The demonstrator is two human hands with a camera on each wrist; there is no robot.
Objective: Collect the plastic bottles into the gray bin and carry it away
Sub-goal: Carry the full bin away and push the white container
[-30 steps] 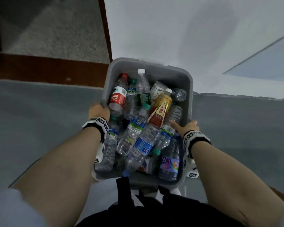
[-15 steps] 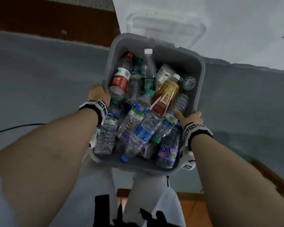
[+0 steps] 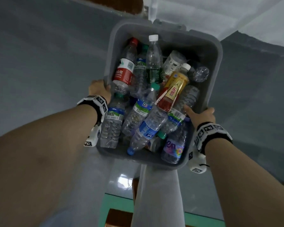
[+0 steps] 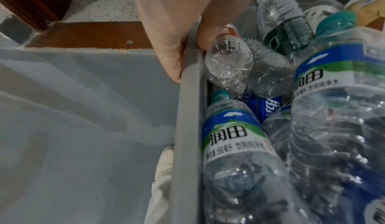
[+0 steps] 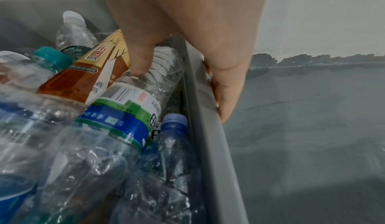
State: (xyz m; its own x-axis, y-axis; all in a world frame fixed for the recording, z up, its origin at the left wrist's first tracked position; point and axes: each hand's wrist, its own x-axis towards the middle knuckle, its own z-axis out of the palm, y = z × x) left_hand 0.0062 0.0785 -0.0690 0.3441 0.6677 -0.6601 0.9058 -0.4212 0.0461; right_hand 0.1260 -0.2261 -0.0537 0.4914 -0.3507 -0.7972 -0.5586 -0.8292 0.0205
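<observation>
At centre-left of the head view, the left hand (image 3: 97,89) has its grip curled over the left rim of the gray bin (image 3: 217,51). The bin fills mid-frame above the floor (image 3: 39,63), packed with plastic bottles (image 3: 147,112). At centre-right, the right hand (image 3: 202,116) clamps the right rim, thumb inside touching a clear bottle (image 5: 158,73).

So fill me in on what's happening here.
A person is carrying a gray bin packed with plastic bottles, held out in front of them above a gray floor. The left hand grips the bin's left rim and the right hand grips the right rim, its thumb resting inside against a clear bottle. No bottles are visible outside the bin.
</observation>
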